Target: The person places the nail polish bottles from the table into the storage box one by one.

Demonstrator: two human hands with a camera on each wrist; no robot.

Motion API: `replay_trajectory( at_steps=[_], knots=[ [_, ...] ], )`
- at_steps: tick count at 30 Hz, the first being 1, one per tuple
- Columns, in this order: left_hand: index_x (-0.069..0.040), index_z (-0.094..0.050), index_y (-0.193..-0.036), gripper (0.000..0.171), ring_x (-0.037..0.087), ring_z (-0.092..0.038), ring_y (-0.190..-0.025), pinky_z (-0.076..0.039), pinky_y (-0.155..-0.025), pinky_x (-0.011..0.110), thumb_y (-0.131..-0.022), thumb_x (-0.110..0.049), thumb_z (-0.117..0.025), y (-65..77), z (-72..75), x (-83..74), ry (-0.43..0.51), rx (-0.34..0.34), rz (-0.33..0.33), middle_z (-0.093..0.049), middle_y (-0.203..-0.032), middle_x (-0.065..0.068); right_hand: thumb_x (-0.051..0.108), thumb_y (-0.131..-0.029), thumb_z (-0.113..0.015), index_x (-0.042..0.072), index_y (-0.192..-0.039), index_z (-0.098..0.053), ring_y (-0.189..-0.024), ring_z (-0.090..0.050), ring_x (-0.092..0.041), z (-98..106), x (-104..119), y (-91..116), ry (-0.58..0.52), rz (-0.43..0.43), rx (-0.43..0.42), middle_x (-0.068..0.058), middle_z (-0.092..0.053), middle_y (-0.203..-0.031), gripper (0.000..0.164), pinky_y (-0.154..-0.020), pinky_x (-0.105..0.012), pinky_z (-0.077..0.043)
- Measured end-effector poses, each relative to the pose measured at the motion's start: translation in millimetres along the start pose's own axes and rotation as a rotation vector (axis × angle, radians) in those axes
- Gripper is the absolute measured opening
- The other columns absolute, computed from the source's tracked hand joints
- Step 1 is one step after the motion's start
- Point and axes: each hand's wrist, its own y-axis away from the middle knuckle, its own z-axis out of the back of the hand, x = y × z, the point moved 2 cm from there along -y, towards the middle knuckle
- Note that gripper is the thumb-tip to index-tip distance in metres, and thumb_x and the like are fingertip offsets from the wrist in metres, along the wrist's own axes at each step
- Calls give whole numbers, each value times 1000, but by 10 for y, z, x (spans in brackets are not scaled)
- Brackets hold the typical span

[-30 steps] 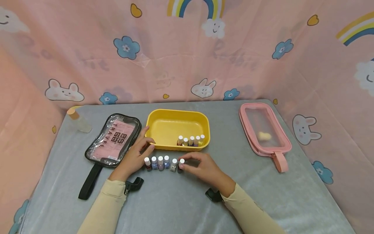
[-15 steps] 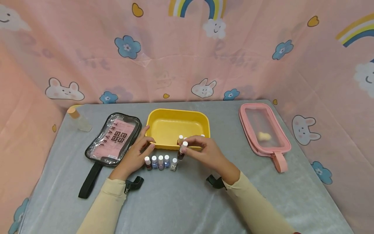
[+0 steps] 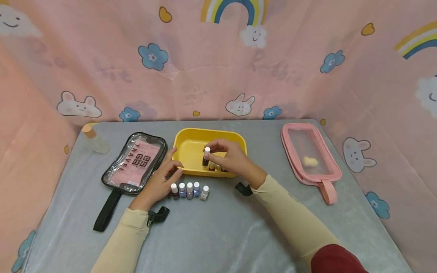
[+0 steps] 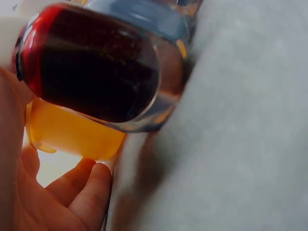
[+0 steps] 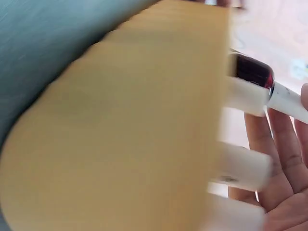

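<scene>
My right hand (image 3: 233,157) pinches a small nail polish bottle (image 3: 205,160), dark with a white cap, inside the yellow tray (image 3: 186,148). Held upright, it stands left of several other polish bottles (image 3: 217,167), partly hidden by the hand. The right wrist view shows the held bottle's dark red glass (image 5: 252,71) beyond the tray wall (image 5: 115,125). My left hand (image 3: 157,185) rests at the tray's front left corner, fingers touching its edge. In front of the tray stands a row of nail polish bottles (image 3: 189,191); a dark red one (image 4: 96,67) looms close in the left wrist view.
A clear black-edged travel pouch (image 3: 136,163) lies left of the tray, near my left hand. Behind it is a glass bottle with a wooden-looking cap (image 3: 97,142). On the right lies a pink pouch (image 3: 308,151) with a clear window. A patterned pink curtain (image 3: 191,68) hangs behind the table.
My right hand has lifted the dark polish bottle from the right end of the row and carried it over the front rim into the tray. My left hand has stayed at the tray's corner.
</scene>
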Motion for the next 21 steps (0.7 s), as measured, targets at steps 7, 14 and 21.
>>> replay_trajectory(
  at_steps=[7,14,21],
  knots=[
    [-20,-62,-119,16,32,-9,-162,-24,-124,63,-111,-33,-56,1,1,-25,-10,0,16,-8,-178,-5,23,-99,-79,14,-113,-72,-106,-71,-19,-75,-107,-7,207,-40,64,6,-75,-99,18,-95,-38,-60],
    [-21,-62,-118,16,33,-12,-161,-27,-123,63,-111,-35,-56,4,-6,-16,-9,-1,15,-9,-178,-3,34,-97,-81,22,-108,-71,-99,-66,-16,-108,-98,-12,373,-115,175,10,-71,-97,19,-98,-38,-57],
    [-21,-61,-118,16,32,-11,-162,-26,-123,62,-111,-35,-56,8,-5,-24,-3,3,21,-8,-178,-4,36,-96,-81,21,-112,-71,-100,-64,-17,-99,-107,-11,390,-117,206,8,-70,-101,24,-99,-39,-56]
  ],
)
